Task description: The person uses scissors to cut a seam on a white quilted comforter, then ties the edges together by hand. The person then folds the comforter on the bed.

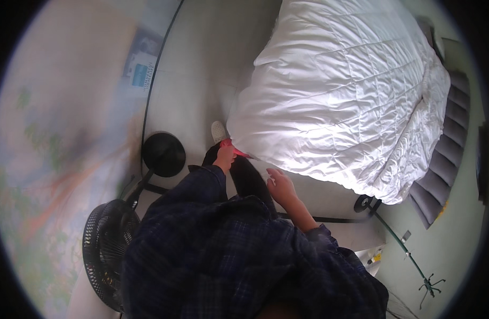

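My left hand (pixel 225 157) is closed on a piece of red cloth (pixel 226 142), low in front of my dark trousers. A strip of the cloth stretches right, to the near-left corner of a bed with a white quilted comforter (pixel 335 95); whether it is attached to the bed I cannot tell. My right hand (pixel 281 187) hovers beside the bed's near edge, fingers loosely bent and apart, nothing visible in them. It does not touch the comforter. Rumpled folds gather along the comforter's right side.
A black standing fan (pixel 109 250) with a round base (pixel 163 154) is on my left by a painted wall. A grey padded headboard (pixel 446 149) borders the bed's right end. A green coat stand (pixel 407 252) is at lower right. My light, perforated shoe (pixel 218 131) rests on the pale floor.
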A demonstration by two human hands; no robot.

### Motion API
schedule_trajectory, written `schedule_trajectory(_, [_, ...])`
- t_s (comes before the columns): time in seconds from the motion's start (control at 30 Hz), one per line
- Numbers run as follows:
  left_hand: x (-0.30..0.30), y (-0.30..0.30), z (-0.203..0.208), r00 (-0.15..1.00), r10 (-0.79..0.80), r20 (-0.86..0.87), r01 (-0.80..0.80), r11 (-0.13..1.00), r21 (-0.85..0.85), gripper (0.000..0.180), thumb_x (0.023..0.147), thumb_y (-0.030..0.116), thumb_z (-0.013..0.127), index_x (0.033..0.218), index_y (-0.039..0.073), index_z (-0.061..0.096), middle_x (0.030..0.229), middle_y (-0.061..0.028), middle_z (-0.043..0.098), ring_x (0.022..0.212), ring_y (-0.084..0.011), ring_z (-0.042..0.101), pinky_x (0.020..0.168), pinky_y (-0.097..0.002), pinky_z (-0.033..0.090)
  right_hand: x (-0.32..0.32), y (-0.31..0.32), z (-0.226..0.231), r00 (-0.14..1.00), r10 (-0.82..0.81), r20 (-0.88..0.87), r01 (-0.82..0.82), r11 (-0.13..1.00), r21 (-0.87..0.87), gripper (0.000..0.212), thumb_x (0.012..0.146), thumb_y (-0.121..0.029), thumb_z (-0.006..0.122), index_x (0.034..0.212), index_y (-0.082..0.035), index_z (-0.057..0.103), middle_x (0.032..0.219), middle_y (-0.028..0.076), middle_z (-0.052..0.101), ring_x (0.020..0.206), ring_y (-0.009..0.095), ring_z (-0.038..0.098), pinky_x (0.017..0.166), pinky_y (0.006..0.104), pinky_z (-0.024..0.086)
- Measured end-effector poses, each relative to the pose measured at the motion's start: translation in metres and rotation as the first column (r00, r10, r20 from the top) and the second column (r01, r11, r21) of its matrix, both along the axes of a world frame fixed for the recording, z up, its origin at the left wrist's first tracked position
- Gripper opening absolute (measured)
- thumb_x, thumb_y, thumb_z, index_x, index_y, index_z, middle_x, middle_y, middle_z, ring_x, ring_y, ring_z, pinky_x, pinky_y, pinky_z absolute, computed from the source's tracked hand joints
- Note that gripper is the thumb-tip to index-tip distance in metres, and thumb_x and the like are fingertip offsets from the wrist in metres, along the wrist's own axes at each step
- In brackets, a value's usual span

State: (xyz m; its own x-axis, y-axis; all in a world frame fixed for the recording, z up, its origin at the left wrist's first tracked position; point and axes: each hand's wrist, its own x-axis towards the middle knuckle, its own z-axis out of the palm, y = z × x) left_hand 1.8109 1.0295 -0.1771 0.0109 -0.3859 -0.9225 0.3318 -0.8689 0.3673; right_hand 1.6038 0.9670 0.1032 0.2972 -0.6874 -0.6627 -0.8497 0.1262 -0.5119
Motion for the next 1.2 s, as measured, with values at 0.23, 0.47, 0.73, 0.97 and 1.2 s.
schedule_trajectory(0.23, [0.008, -0.037, -0.031, 0.685, -0.176, 0.707, 0.626, 0.64, -0.447, 0.047, 0.094, 0.008, 0.063, 0.138, -0.004, 0.055, 0.119, -0.0233, 0.067, 0.102, -0.0293, 0.069, 0.082, -0.0407, 0.058, 0.004, 0.008, -0.036, 0.997, 0.028, 0.079, -0.02, 0.995, -0.095, 0.037, 0.092, -0.008, 0.061, 0.129, -0.004, 0.063, 0.121, 0.018, 0.067, 0.101, 0.032, 0.07, 0.088, 0.0412, 0.056])
schedule_trajectory(0.47, [-0.038, -0.064, 0.145, 0.941, 0.338, -0.014, -0.293, 0.794, -0.533, 0.04, 0.09, 0.011, 0.071, 0.126, -0.003, 0.063, 0.118, -0.0129, 0.069, 0.104, -0.0244, 0.068, 0.083, -0.0384, 0.057, -0.002, -0.016, -0.004, 0.983, -0.1, 0.154, 0.146, 0.935, -0.322, 0.055, 0.091, -0.009, 0.069, 0.143, -0.004, 0.053, 0.138, 0.02, 0.057, 0.113, 0.03, 0.065, 0.092, 0.0398, 0.055])
schedule_trajectory(0.73, [-0.093, -0.055, 0.325, 0.782, -0.46, 0.421, 0.587, 0.314, -0.746, 0.041, 0.094, 0.016, 0.067, 0.131, 0.001, 0.056, 0.119, -0.0236, 0.066, 0.11, -0.0438, 0.063, 0.093, -0.0468, 0.051, -0.015, -0.029, 0.113, 0.984, -0.139, 0.108, 0.17, 0.907, -0.384, 0.101, 0.081, -0.021, 0.08, 0.162, -0.003, 0.022, 0.16, 0.026, 0.034, 0.142, 0.044, 0.042, 0.117, 0.0475, 0.037])
schedule_trajectory(0.97, [-0.118, -0.089, 0.363, 0.536, -0.578, 0.615, 0.732, -0.044, -0.68, 0.043, 0.094, 0.015, 0.065, 0.132, 0.0, 0.052, 0.108, -0.0228, 0.065, 0.101, -0.0433, 0.063, 0.088, -0.0484, 0.051, -0.103, -0.054, 0.09, 0.818, -0.555, 0.151, 0.573, 0.767, -0.288, 0.038, 0.097, -0.015, 0.065, 0.129, 0.005, 0.064, 0.106, 0.015, 0.074, 0.098, 0.021, 0.068, 0.088, 0.0335, 0.053])
schedule_trajectory(1.2, [-0.06, -0.17, 0.263, 0.943, -0.238, 0.232, 0.33, 0.591, -0.736, 0.038, 0.1, 0.025, 0.064, 0.134, 0.011, 0.058, 0.118, -0.013, 0.065, 0.104, -0.0318, 0.065, 0.095, -0.0424, 0.053, -0.1, -0.077, 0.086, 0.528, -0.652, 0.545, 0.731, 0.675, 0.1, 0.034, 0.098, -0.008, 0.064, 0.129, 0.005, 0.065, 0.109, 0.007, 0.072, 0.098, 0.013, 0.064, 0.089, 0.0272, 0.051])
